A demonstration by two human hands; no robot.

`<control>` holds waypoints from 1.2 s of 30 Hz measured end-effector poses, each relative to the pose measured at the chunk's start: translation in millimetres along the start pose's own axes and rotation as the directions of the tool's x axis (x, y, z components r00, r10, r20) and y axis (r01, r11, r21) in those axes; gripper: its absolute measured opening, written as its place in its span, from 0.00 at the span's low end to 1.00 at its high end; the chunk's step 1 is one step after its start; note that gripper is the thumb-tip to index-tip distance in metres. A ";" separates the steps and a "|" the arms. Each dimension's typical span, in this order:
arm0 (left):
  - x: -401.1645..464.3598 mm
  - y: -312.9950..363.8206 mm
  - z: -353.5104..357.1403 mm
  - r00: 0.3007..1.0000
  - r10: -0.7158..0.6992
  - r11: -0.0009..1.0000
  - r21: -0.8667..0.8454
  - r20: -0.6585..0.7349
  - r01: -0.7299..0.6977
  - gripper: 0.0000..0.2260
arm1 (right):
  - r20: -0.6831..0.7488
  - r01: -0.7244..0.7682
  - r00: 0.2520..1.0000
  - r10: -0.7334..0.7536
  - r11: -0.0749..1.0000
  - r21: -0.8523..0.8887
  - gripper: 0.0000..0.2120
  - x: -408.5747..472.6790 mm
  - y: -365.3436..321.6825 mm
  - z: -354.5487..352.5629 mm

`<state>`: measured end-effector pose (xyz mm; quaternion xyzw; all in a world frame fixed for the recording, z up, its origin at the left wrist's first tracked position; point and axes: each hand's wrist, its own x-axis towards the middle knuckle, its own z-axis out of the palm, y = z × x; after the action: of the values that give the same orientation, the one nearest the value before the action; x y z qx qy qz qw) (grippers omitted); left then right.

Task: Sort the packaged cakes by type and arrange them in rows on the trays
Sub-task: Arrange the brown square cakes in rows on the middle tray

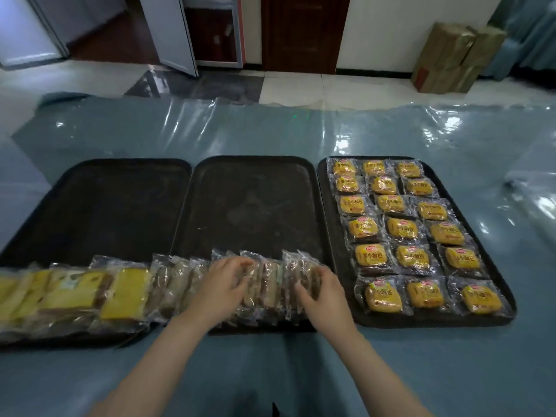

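Observation:
Three black trays lie side by side on the table. The right tray (323,206) holds several yellow-labelled small cakes (403,228) in three neat rows. Along the near edge of the middle tray (255,206) and the left tray (114,206) stands a row of clear-wrapped sliced cakes: brown ones (270,284) in the middle, yellow ones (125,288) to the left. My left hand (224,285) grips the brown packets from the left side. My right hand (323,294) grips the right end of the same row.
The table (270,130) is covered with shiny blue plastic sheeting. Behind it is a tiled floor with a brown door (304,31), a glass-fronted cabinet (210,28) and cardboard boxes (451,55) at the back right.

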<state>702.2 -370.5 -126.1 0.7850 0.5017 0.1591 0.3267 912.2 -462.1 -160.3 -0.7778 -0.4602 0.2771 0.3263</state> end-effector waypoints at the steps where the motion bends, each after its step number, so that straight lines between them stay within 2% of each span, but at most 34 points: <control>1: 1.0 -6.1 -6.0 1.000 0.010 1.000 -0.007 0.015 -0.010 0.14 | -0.038 -0.011 0.999 0.011 1.000 -0.021 0.22 0.3 -2.2 6.5; 6: -0.8 -34.7 -31.3 0.995 0.046 0.999 -0.014 0.088 -0.045 0.14 | -0.148 -0.094 0.986 0.073 0.986 -0.136 0.21 -2.3 -17.9 27.9; 10: -2.1 -57.3 -44.2 0.990 0.055 0.998 -0.026 0.126 -0.052 0.13 | -0.185 -0.122 0.978 0.095 0.982 -0.142 0.18 -0.2 -22.1 37.3; 18: 0.6 -72.8 -57.4 0.986 0.090 0.995 -0.050 0.137 -0.084 0.14 | -0.206 -0.206 0.960 0.187 0.976 -0.074 0.18 2.0 -47.6 28.6; 28: 8.3 -81.1 -67.3 0.983 0.087 0.992 -0.101 0.161 -0.071 0.14 | -0.156 -0.095 0.980 0.121 0.981 0.168 0.16 18.8 -95.3 23.7; 31: 13.6 -78.2 -72.5 0.984 0.078 0.992 -0.115 0.158 -0.060 0.14 | -0.086 -0.103 0.986 0.140 0.935 0.339 0.15 30.3 -105.9 24.4; 33: 18.8 -74.8 -76.1 0.984 0.081 0.989 -0.133 0.158 -0.060 0.14 | 0.029 -0.154 0.987 0.158 0.877 0.454 0.14 35.9 -114.1 24.8; 36: 32.1 -72.5 -78.7 0.983 0.060 0.980 -0.197 0.175 -0.025 0.17 | 0.218 -0.245 0.964 0.153 0.828 0.504 0.14 42.3 -127.5 25.1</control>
<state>621.5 -293.5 -119.5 0.7712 0.4352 0.1427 0.4422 843.4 -371.5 -84.5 -0.6762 -0.3086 0.4894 0.4560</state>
